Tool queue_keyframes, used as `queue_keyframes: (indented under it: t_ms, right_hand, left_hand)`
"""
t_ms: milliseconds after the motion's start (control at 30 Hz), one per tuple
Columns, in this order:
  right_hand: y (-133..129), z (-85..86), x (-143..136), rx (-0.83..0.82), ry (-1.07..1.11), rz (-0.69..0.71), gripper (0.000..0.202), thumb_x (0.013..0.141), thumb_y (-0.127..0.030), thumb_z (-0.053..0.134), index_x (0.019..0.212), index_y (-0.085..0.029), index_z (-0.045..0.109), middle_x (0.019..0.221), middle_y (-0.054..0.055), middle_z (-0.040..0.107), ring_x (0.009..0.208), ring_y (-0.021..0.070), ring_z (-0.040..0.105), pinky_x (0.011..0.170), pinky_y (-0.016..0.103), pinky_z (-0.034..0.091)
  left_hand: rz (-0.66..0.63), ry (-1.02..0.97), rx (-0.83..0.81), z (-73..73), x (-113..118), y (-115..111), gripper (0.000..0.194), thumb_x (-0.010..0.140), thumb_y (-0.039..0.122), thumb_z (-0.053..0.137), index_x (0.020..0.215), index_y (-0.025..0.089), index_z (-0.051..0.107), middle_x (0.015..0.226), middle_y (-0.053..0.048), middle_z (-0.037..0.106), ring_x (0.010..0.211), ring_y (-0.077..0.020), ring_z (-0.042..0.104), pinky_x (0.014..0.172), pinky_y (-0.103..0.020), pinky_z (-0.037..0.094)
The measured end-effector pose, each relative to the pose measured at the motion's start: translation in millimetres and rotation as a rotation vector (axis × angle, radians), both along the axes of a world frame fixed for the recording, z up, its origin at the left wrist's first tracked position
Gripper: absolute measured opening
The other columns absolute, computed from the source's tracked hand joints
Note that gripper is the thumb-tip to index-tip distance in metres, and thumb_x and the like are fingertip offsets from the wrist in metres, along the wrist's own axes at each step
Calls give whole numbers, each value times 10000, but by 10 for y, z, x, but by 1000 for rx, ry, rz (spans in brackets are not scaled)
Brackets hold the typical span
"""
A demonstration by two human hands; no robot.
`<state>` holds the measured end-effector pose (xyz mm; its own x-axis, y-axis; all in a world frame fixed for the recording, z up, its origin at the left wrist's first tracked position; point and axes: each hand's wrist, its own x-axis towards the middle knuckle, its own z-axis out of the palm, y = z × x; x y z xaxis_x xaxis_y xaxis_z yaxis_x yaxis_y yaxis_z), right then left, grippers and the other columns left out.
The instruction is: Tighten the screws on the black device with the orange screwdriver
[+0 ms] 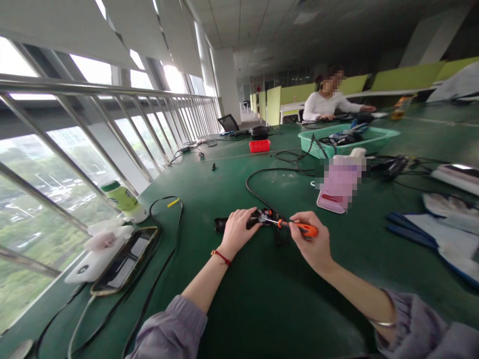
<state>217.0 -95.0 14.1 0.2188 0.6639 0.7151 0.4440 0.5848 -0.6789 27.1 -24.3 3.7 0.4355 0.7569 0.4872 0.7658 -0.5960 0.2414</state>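
A black corded device [220, 225] lies on the green table, its body partly opened and some inner parts showing. My left hand [238, 229] is wrapped over it and holds it down, hiding its middle. In my right hand [313, 244] is a screwdriver [307, 229] with an orange and black handle. Its thin metal shaft points left, and the tip reaches the exposed parts beside my left fingers. Whether the tip sits in a screw is too small to tell. A black cable [249, 179] curves away behind the device.
Beyond my hands are a pink phone [335, 187], a green basket [350, 142] of parts and a small red basket [259, 145]. Gloves [441, 234] lie right. On the left are another phone [127, 262], cables and a bottle [125, 199]. A person [329, 104] sits across the table.
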Motion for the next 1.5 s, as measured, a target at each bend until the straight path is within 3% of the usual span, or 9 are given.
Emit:
queue_keyframes:
  t_ms: [100, 433, 567, 767, 867, 1033, 1267, 1500]
  right_hand:
    - [12, -16, 90, -34, -15, 11, 15, 781, -208, 548, 790, -206, 537, 722, -9, 553, 640, 115, 555, 586, 232, 461]
    - [55, -65, 334, -44, -94, 81, 267, 722, -139, 559, 968, -218, 489, 766, -6, 560, 693, 125, 583, 634, 239, 494]
    - [40, -44, 385, -68, -237, 98, 133, 744, -173, 568, 864, -209, 525, 711, -16, 587, 572, 104, 569, 515, 205, 465]
    - [16, 48, 375, -121, -252, 91, 67, 757, -240, 588, 754, -208, 529, 584, -32, 591, 495, 111, 578, 440, 199, 441]
    - [12, 58, 365, -89, -292, 63, 80, 739, -202, 590, 792, -217, 532, 635, -24, 609, 527, 114, 593, 464, 198, 459]
    - [6, 6, 362, 20, -296, 110, 290, 717, -126, 551, 981, -229, 489, 804, 18, 601, 685, 141, 624, 560, 220, 507]
    - [14, -28, 387, 70, -419, 159, 229, 715, -130, 571, 908, -237, 511, 757, 15, 594, 691, 146, 622, 562, 225, 511]
    - [72, -129, 432, 47, -299, 86, 313, 703, -122, 564, 984, -238, 489, 805, 28, 592, 725, 165, 629, 583, 238, 530]
  left_hand:
    - [-1, -7, -10, 3, -8, 14, 403, 798, 390, 571, 1156, 216, 508, 1039, -36, 622, 956, -198, 550, 852, -356, 421]
    - [-6, -20, 5, -3, -1, 49, 381, 796, 376, 576, 1142, 225, 521, 1012, -37, 629, 924, -195, 563, 814, -357, 444]
    - [-18, -27, 5, 4, -5, 49, 385, 794, 379, 581, 1142, 225, 522, 1011, -34, 631, 929, -195, 563, 811, -355, 446]
    - [-26, -32, -33, 21, -17, 54, 387, 787, 355, 597, 1146, 236, 516, 1030, -33, 625, 942, -198, 554, 823, -362, 439]
    - [-29, -33, -45, 14, -20, 65, 389, 789, 343, 597, 1153, 237, 510, 1034, -29, 621, 943, -195, 548, 822, -358, 436]
    - [-49, -30, -53, -10, -22, 78, 388, 793, 337, 593, 1158, 242, 499, 1052, -21, 613, 967, -191, 533, 843, -355, 421]
    - [-63, -4, -27, -16, 11, 144, 377, 795, 368, 588, 1139, 239, 502, 1028, -17, 618, 940, -185, 536, 822, -346, 420]
    - [-36, 33, -8, -30, 57, 230, 382, 801, 411, 567, 1137, 245, 496, 1004, -22, 622, 923, -196, 548, 809, -349, 414]
